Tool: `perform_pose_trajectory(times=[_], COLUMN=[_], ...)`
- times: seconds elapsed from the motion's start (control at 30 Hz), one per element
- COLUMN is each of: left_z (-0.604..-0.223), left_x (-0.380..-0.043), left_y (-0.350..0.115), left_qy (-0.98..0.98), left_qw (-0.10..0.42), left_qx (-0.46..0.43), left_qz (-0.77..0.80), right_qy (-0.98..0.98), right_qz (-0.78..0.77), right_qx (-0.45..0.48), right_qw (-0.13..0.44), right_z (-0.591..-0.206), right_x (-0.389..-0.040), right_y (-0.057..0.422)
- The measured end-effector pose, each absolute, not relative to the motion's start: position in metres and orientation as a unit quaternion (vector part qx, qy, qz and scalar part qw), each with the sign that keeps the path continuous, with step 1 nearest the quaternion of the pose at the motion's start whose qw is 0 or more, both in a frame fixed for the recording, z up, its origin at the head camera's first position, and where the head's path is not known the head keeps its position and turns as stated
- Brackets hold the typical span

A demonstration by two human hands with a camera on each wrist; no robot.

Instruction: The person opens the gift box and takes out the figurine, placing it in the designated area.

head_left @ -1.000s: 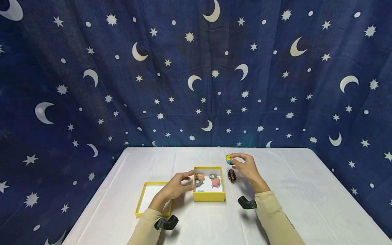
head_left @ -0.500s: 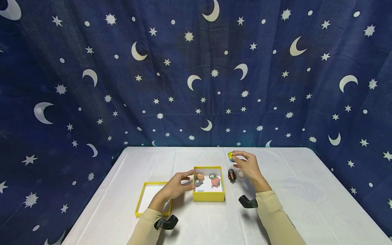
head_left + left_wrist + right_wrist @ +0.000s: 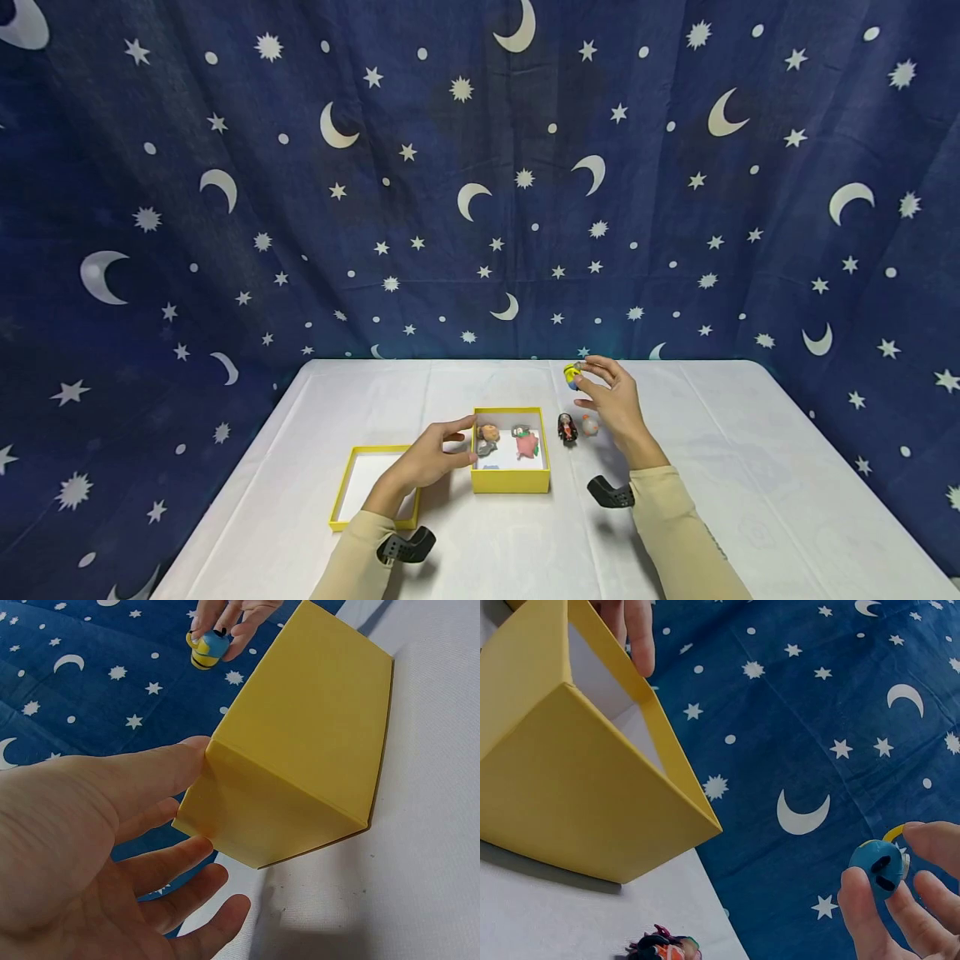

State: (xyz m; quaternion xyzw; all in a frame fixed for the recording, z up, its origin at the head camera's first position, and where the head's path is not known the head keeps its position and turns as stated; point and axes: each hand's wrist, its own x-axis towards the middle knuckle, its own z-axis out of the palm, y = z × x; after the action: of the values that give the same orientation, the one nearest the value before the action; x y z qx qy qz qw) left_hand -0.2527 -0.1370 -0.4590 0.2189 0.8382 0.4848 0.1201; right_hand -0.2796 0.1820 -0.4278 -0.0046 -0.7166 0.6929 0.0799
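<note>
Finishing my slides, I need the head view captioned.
The right hand holds a yellow-and-blue figurine; the left hand touches an open yellow box containing other figurines.

Smooth card-like box (image 3: 307, 727), smooth plastic-looking blue-and-yellow figure (image 3: 873, 859), creased cloth backdrop (image 3: 420, 200), matt woven tablecloth (image 3: 750, 483)

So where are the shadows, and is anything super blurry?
Head view: soft shadow on the tablecloth by the left hand; the blue-and-yellow toy looks small, slightly fuzzy. Left wrist view: dim shadow below the yellow box. Right wrist view: shadow-like band along the box's foot; no strong blur.
</note>
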Motion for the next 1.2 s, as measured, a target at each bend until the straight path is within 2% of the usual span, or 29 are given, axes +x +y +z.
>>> perform_pose_trajectory(times=[0.3, 1.2], left_z=[-0.459, -0.459], left_x=[-0.254, -0.254], left_y=[-0.137, -0.134], left_qy=[0.837, 0.842], left_qw=[0.123, 0.12], left_qx=[0.212, 0.21], left_qz=[0.49, 0.482], right_qy=[-0.734, -0.802], right_qz=[0.673, 0.575], right_qx=[0.004, -0.014], right_qw=[0.087, 0.162], right_z=[-0.426, -0.436], right_x=[-0.278, -0.278], right_y=[0.192, 0.223])
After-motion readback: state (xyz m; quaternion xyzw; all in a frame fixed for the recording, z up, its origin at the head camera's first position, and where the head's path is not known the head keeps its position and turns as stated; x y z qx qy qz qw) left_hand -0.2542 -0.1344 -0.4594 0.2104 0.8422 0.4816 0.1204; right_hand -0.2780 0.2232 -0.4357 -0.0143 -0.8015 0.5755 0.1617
